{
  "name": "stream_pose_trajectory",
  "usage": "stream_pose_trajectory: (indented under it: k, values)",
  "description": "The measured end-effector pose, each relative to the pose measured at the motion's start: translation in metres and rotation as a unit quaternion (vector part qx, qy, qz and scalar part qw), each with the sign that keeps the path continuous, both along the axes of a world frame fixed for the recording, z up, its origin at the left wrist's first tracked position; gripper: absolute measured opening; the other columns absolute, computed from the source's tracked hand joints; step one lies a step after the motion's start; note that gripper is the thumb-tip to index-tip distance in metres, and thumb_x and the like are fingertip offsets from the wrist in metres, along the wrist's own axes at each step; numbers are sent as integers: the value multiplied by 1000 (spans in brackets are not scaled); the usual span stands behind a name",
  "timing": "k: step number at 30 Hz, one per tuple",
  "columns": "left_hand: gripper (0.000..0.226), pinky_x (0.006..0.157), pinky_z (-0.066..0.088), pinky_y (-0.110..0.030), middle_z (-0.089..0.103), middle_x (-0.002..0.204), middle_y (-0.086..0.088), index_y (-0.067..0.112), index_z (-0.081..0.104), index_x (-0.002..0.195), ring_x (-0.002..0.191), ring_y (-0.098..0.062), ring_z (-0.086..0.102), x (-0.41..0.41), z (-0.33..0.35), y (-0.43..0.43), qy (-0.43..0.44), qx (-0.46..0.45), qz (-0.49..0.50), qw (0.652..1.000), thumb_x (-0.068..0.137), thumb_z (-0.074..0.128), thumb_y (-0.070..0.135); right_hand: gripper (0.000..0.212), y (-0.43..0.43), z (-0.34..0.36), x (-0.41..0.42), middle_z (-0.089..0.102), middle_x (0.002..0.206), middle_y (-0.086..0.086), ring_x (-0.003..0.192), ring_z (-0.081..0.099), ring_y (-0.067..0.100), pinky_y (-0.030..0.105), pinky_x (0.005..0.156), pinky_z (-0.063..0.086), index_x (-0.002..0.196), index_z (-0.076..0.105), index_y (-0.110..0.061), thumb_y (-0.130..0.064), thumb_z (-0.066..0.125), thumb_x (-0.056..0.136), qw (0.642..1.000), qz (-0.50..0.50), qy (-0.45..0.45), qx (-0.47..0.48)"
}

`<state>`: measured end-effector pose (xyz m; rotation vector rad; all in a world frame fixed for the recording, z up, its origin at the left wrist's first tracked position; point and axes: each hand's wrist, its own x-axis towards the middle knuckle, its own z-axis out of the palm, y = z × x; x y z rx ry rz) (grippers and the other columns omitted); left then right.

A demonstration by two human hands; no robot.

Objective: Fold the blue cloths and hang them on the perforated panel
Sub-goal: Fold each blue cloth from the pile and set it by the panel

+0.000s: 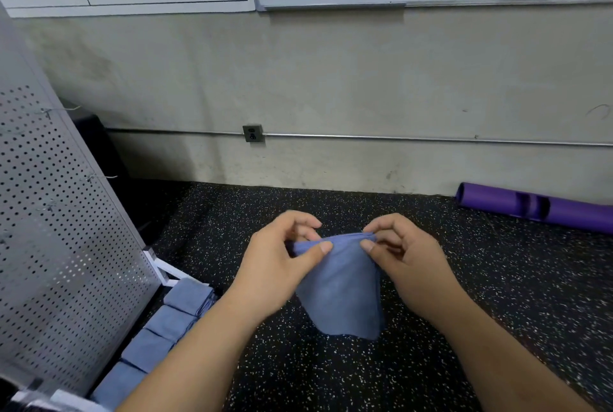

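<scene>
A blue cloth [341,292] hangs folded in the air above the speckled black floor. My left hand [282,259] pinches its top left corner between thumb and fingers. My right hand [408,255] pinches the top right corner the same way. The grey perforated panel [56,232] leans at the left, with thin wire hooks [99,177] sticking out of it; nothing hangs on them. Several folded blue cloths [166,325] lie in a row on the floor along the panel's foot.
A concrete wall with a power socket [253,133] and a metal conduit runs across the back. A rolled purple mat [537,207] lies at the right by the wall. Whiteboards hang above. The panel's white base frame [162,267] juts onto the floor.
</scene>
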<state>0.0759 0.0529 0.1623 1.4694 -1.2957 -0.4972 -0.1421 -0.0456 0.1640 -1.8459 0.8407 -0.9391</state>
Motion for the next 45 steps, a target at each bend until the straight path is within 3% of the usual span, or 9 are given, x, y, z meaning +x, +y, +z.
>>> stream_pose_trajectory:
  k: [3, 8, 11, 16, 22, 27, 32, 37, 45]
  values:
    - [31, 84, 57, -27, 75, 96, 11, 34, 75, 112, 85, -13, 70, -6, 0, 1, -85, 11, -38, 996, 86, 90, 29, 22, 8, -3, 4, 77, 89, -16, 87, 72, 1, 10, 79, 50, 99, 70, -31, -12, 80, 94, 997, 11, 54, -51]
    - [20, 82, 55, -30, 70, 95, 17, 35, 75, 111, 90, -8, 68, -9, -4, -2, -216, 26, -72, 973, 93, 82, 38, 23, 12, -11, 6, 78, 92, -11, 89, 74, 10, 24, 83, 60, 99, 76, -31, -11, 82, 92, 998, 38, 46, -34]
    - [7, 81, 53, -27, 69, 91, 15, 32, 75, 102, 90, -9, 68, -9, -4, -3, -199, 7, -63, 978, 96, 80, 30, 27, 11, -13, 5, 79, 94, -7, 88, 74, 11, 24, 82, 60, 104, 76, -31, -10, 85, 89, 999, 39, 26, 11]
    - [13, 85, 52, -26, 68, 99, 14, 33, 71, 104, 97, -13, 67, 1, 8, 0, -169, -8, -39, 985, 100, 74, 21, 16, 8, -26, 6, 77, 86, -8, 78, 69, 8, 37, 81, 63, 94, 78, -30, -17, 85, 89, 994, 49, 95, 13]
    - [12, 83, 52, -30, 69, 100, 14, 32, 76, 104, 96, -14, 68, 6, 12, 7, -172, -18, -66, 983, 98, 78, 22, 24, 18, -24, 13, 74, 84, -15, 78, 69, 8, 18, 74, 56, 96, 75, -38, -18, 86, 89, 994, 42, 83, -60]
    - [15, 86, 51, -24, 73, 103, 12, 27, 76, 107, 100, -16, 70, 10, 24, 10, -138, -74, 2, 988, 101, 72, 14, 34, 14, -31, 13, 66, 83, -8, 75, 62, 10, 30, 71, 55, 103, 53, -34, -29, 83, 89, 990, 22, 115, -78]
    - [14, 84, 52, -20, 76, 100, 7, 25, 76, 106, 93, -11, 71, 23, 28, 13, -78, -99, 40, 991, 100, 73, 13, 31, 11, -41, 8, 66, 83, -16, 77, 63, 4, 17, 73, 51, 98, 55, -37, -22, 82, 91, 986, 40, 138, -85]
    - [14, 77, 51, -17, 76, 93, 11, 31, 76, 100, 80, -4, 66, 39, 26, 13, -29, -108, 106, 988, 99, 75, 17, 31, 8, -41, 2, 70, 90, -16, 88, 68, 6, 20, 78, 55, 101, 56, -39, -26, 82, 92, 988, 22, 125, -86]
    - [6, 82, 52, -33, 76, 90, 11, 23, 77, 103, 83, -5, 64, 63, 27, 15, 91, -130, 155, 975, 102, 71, 21, 23, 6, -37, -5, 63, 80, -10, 69, 56, 8, 27, 67, 49, 98, 55, -37, -24, 73, 99, 987, 19, 135, -89]
